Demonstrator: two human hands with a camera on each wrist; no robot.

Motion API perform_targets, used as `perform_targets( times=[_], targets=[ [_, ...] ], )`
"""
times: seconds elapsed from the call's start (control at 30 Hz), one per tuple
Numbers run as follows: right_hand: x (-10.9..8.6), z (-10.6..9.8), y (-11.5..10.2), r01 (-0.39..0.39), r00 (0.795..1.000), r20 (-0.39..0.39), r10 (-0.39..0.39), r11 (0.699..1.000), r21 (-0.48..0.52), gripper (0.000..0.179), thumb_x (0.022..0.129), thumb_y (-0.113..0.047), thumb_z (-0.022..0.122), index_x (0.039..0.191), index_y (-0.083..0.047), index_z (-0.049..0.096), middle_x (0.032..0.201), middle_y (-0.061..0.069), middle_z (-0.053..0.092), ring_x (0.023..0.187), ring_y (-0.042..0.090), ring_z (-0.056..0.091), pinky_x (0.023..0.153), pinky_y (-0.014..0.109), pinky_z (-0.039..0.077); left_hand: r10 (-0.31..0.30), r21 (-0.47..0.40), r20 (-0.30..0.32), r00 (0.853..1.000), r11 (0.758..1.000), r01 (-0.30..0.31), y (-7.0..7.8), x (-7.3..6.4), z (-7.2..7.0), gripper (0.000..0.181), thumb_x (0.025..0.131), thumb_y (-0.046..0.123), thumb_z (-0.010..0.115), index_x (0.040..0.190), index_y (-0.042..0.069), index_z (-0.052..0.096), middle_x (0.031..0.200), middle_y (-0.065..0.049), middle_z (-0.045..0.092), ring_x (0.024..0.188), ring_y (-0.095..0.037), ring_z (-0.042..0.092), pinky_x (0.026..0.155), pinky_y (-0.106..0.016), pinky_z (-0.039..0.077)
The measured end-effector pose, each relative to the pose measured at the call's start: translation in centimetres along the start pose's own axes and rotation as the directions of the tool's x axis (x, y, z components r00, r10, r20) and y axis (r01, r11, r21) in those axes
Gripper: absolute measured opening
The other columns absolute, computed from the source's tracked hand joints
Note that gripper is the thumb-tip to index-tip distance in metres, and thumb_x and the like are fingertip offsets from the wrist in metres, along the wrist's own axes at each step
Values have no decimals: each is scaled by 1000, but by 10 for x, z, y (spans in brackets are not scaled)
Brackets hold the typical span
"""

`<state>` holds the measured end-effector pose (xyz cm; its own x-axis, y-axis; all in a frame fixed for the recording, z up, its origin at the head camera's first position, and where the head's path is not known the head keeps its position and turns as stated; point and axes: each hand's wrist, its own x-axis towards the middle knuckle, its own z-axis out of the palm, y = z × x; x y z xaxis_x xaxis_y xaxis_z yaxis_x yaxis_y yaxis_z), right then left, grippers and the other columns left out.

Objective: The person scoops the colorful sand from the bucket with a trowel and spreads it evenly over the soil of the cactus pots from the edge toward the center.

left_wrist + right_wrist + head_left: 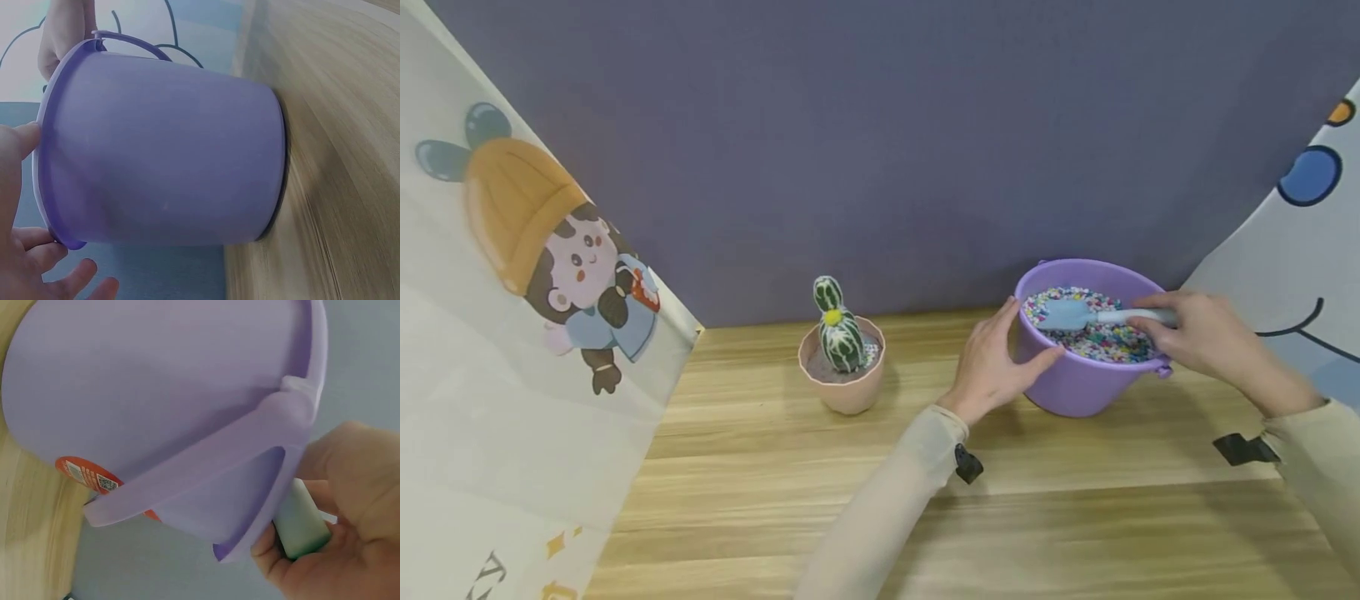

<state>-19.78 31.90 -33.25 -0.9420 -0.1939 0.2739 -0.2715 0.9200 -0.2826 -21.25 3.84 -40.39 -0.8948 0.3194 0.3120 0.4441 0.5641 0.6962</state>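
A purple bucket (1070, 390) stands on the wooden table, filled with small multicoloured pebbles (1116, 342). My left hand (992, 367) rests against its rim, thumb and fingers spread fairly straight along the near left side; in the left wrist view the fingertips (47, 250) are right at the lip. My right hand (1206, 337) holds the handle of a small light-blue shovel (1066, 315) over the bucket, its blade above the pebbles. From the right wrist, the shovel's pale handle end (301, 519) shows in my curled fingers, while the bucket wall hides the blade.
A pink pot (850, 396) with a striped artificial cactus (842, 342) stands left of the bucket, some coloured grains inside it. A grey-blue wall (887, 167) rises behind the wooden table (752, 467). Printed white panels (475, 350) flank both sides. The bucket's handle (187, 465) hangs down.
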Motion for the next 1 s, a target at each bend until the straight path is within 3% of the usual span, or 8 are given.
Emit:
perform_targets(
  times=[0.17, 0.33, 0.53, 0.67, 0.8, 0.93, 1.0],
  targets=[
    [-9, -3, 10, -14, 999, -45, 15, 1000, 18, 30, 99, -16, 74, 118, 7, 75, 105, 33, 73, 67, 20, 51, 57, 30, 37, 6, -8, 9, 1000, 1000, -6, 0, 0, 2, 94, 94, 69, 67, 169, 24, 32, 175, 5, 32, 157, -26, 42, 126, -52, 40],
    [-19, -3, 21, -34, 995, -90, 37, 999, 32, 31, 100, -16, 74, 117, 10, 74, 108, 36, 72, 59, 11, 46, 51, 25, 34, -4, -22, 6, 1000, 1000, 4, -1, -1, 2, 94, 93, 69, 69, 169, 27, 32, 175, 7, 31, 157, -24, 41, 127, -53, 39],
    [-28, -6, 25, -100, 986, -127, 108, 993, 69, 33, 103, -22, 72, 119, 7, 73, 96, 31, 72, 51, 9, 34, 47, 29, 28, 10, -17, 8, 1000, 1000, -10, -1, 1, 0, 95, 94, 69, 68, 169, 24, 32, 175, 7, 30, 157, -24, 41, 126, -53, 39],
    [-29, -7, 25, -105, 982, -150, 117, 991, 80, 31, 102, -21, 73, 118, 5, 75, 91, 25, 71, 51, 9, 32, 46, 30, 27, 9, -16, 9, 1000, 1000, -9, -2, 1, 0, 94, 94, 69, 68, 169, 24, 32, 175, 6, 31, 157, -24, 42, 126, -53, 39],
    [-27, -9, 26, -112, 980, -150, 128, 987, 115, 32, 101, -25, 74, 118, 2, 76, 85, 21, 72, 51, 9, 34, 46, 30, 28, -6, -28, 4, 1000, 1000, 6, -3, 1, 0, 94, 94, 69, 68, 169, 25, 32, 175, 5, 32, 157, -24, 41, 126, -54, 39],
    [-26, -9, 24, -133, 978, -141, 151, 983, 129, 33, 101, -27, 74, 118, 1, 77, 98, 29, 75, 57, 8, 40, 50, 29, 31, -13, -28, 2, 1000, 1000, 13, -4, 1, 0, 93, 94, 69, 68, 168, 26, 33, 175, 6, 32, 157, -24, 41, 126, -54, 39],
    [-27, -9, 25, -130, 977, -152, 148, 984, 121, 32, 100, -26, 75, 117, 1, 77, 95, 28, 75, 56, 8, 40, 49, 29, 30, -5, -24, 5, 1000, 1000, 5, -3, 1, 1, 94, 94, 69, 68, 169, 26, 33, 175, 6, 32, 156, -24, 42, 126, -54, 40]
  ],
)
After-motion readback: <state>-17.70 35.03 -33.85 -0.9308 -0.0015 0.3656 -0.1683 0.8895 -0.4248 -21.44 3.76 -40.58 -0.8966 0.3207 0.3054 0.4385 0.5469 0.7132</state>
